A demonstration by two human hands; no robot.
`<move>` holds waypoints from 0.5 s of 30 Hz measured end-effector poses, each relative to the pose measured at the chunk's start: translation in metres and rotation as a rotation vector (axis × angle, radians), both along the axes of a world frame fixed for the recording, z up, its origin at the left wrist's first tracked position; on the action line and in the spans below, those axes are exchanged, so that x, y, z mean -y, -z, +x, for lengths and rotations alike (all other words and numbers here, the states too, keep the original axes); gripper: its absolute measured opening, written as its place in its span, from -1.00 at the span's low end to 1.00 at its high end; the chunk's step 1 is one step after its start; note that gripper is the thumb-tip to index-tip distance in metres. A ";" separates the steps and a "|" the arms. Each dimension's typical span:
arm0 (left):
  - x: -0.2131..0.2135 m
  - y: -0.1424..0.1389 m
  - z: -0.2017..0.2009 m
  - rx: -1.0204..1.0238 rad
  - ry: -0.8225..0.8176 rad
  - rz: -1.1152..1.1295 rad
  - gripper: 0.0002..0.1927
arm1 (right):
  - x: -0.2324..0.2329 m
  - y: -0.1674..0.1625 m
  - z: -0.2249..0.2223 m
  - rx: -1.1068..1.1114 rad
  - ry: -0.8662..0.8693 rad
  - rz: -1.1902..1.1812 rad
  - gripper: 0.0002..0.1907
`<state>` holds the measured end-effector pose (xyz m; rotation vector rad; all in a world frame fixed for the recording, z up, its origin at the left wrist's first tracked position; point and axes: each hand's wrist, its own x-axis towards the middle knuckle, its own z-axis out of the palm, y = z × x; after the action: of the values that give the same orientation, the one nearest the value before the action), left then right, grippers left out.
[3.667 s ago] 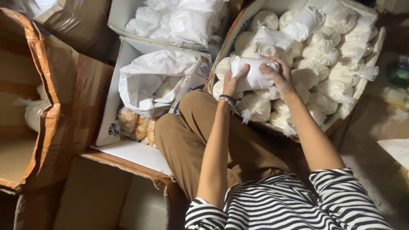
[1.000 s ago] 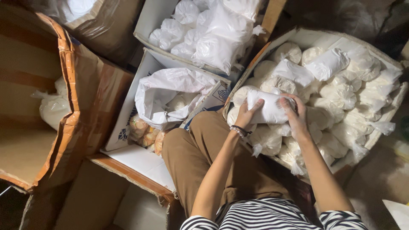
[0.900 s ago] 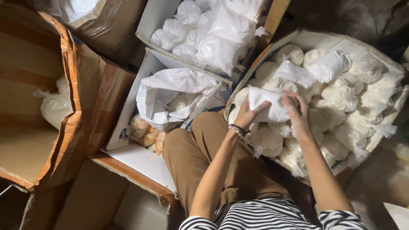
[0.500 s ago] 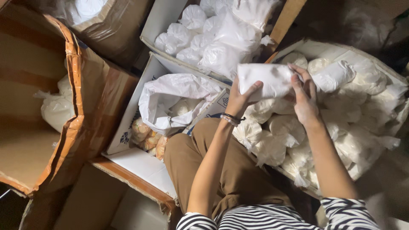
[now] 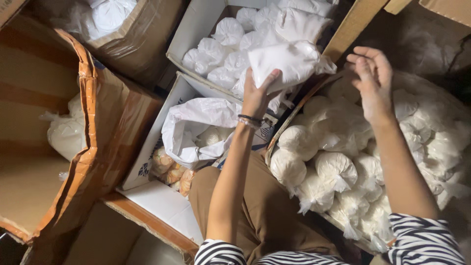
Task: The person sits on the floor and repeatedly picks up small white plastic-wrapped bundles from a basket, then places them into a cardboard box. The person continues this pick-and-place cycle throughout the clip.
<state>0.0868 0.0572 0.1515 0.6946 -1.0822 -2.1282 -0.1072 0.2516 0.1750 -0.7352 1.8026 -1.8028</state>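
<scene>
At far left a torn brown carton (image 5: 73, 147) holds a few white bags. The left hand (image 5: 256, 95) has its fingers closed on a white powder bag (image 5: 289, 61), raised over the white box (image 5: 196, 29) of like bags (best supported underneath, set down gently). The right hand (image 5: 373, 78) is open, empty, above the bag-filled tray (image 5: 353, 162).

Air above the boxes open; both hands move there unhindered. Left hand (image 5: 256, 93) with its white bag (image 5: 289, 61) sits over the upper white box (image 5: 194, 29), already packed near its rim with bags. Right hand (image 5: 373, 78) free above the heaped tray (image 5: 274, 147). Cardboard flap (image 5: 355, 24) stands between box and tray. Knee (image 5: 255, 206) blocks the low middle; tall brown carton (image 5: 93, 147) walls the left.
</scene>
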 end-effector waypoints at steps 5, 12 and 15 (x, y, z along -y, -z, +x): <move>0.032 -0.003 -0.017 -0.008 0.007 -0.038 -0.35 | 0.010 0.044 -0.061 0.048 0.028 -0.178 -0.67; 0.054 0.000 -0.052 0.025 0.020 -0.068 -0.36 | 0.061 0.044 -0.140 0.303 -0.033 -0.292 -0.69; 0.062 -0.001 -0.076 0.010 0.032 -0.074 -0.33 | 0.090 0.019 -0.149 0.237 -0.206 -0.127 -0.70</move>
<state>0.0110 -0.0050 0.1525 0.6581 -1.1789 -2.1015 -0.2565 0.1611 0.1557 -0.6938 1.4183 -1.7949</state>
